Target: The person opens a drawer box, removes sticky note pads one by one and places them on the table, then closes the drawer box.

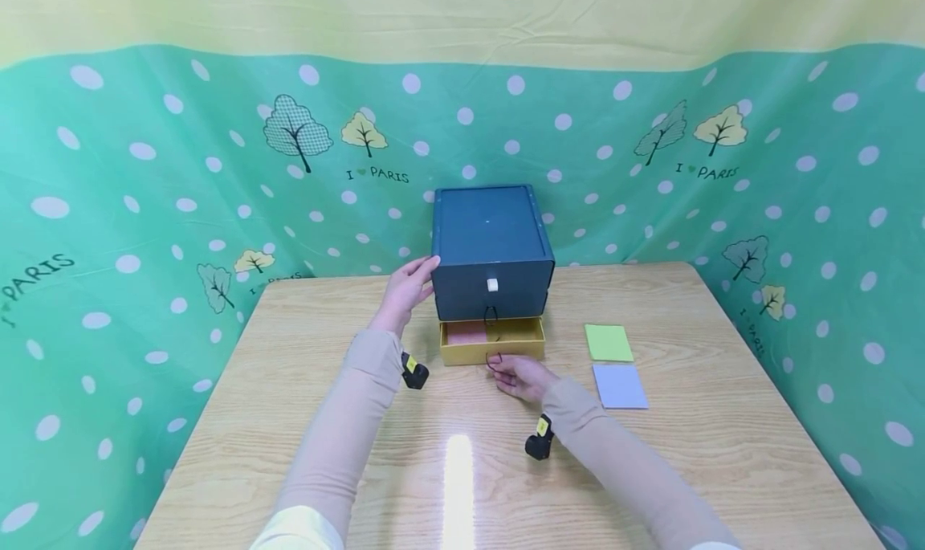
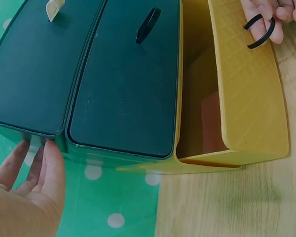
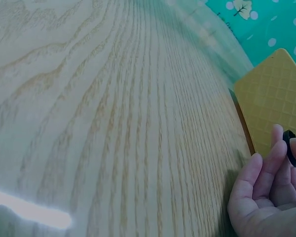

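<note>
A small dark blue drawer cabinet (image 1: 487, 222) stands at the back of the table. Its bottom yellow drawer (image 1: 457, 356) is pulled partway out, with a pink paper pad (image 1: 466, 333) inside on the left. My right hand (image 1: 523, 376) pinches the black loop handle (image 2: 269, 35) on that drawer's front between thumb and finger. Against the cabinet's left side, near its upper front corner, my left hand (image 1: 406, 291) rests with fingertips (image 2: 50, 148) touching and fingers fairly straight. The two upper drawers are closed, one with a white knob (image 1: 493, 284), the other with a black loop (image 2: 148, 25).
To the right of the cabinet lie a green paper pad (image 1: 609, 343) and a blue paper pad (image 1: 620, 387) on the wooden table (image 1: 325, 454). A green dotted curtain (image 1: 592, 148) hangs close behind the cabinet and along both sides.
</note>
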